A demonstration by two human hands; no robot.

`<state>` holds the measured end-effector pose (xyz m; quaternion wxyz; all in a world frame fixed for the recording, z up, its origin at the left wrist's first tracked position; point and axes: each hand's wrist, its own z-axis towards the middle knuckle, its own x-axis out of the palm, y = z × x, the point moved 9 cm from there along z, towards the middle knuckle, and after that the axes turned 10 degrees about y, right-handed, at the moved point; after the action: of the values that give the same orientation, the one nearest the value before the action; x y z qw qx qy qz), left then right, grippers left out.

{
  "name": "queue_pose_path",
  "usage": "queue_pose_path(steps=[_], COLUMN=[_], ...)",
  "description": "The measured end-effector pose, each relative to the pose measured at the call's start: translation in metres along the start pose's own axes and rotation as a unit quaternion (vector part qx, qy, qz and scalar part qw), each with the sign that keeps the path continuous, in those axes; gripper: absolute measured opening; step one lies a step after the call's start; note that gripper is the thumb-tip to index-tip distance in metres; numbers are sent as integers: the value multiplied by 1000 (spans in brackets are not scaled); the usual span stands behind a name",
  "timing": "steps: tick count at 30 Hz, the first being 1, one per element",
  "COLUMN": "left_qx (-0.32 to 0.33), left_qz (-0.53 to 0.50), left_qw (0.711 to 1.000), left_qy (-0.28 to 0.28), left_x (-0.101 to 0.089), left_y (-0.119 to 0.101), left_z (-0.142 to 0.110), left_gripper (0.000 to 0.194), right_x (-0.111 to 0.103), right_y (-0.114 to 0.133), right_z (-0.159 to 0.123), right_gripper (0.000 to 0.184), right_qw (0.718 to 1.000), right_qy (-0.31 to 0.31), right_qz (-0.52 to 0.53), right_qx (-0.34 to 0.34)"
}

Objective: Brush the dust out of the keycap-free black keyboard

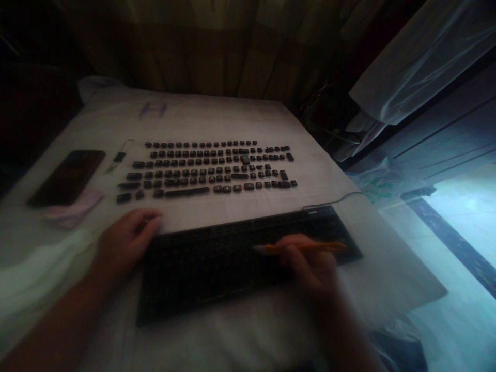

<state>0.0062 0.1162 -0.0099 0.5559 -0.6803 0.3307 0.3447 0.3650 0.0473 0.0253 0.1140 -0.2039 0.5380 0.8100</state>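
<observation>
A black keyboard base with its keycaps removed lies in front of me on a white sheet. My left hand rests at the keyboard's top left corner, fingers curled on its edge. My right hand is closed round an orange pen-like tool held level over the keyboard's right part, tip pointing left. Beyond the keyboard, several loose black keycaps are laid out in rows on the sheet in keyboard order.
A dark phone lies at the left on a pale pad. A small wire keycap puller lies beside it. The keyboard's cable runs off right. Crumpled plastic and dark surroundings lie beyond the sheet's edges.
</observation>
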Motion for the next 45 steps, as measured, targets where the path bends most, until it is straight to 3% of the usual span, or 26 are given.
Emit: queue_pose_path(steps=[6,19,25,32,45], left_qx=[-7,0,0,0,2], left_qz=[-2,3,12,10,10], left_qw=[1000,1000,1000,1000,1000], left_qy=[-3,-5,1,2,5], left_x=[0,-3,-2,-2,0], left_y=[0,-1,-3,-4,-3], left_z=[-1,-2,-2,-3,-2], left_gripper=[44,43,42,42,43], right_x=[-9,0,1,3,1], right_y=[2,2,-1,3,0], right_z=[-3,4,4,5,1], right_gripper=[18,17,18,16,14], right_qw=[998,997,995,999,1000], right_qy=[-45,20,26,30,1], right_qz=[-3,-75,-67,-32,-6], right_qx=[47,27,68,7,9])
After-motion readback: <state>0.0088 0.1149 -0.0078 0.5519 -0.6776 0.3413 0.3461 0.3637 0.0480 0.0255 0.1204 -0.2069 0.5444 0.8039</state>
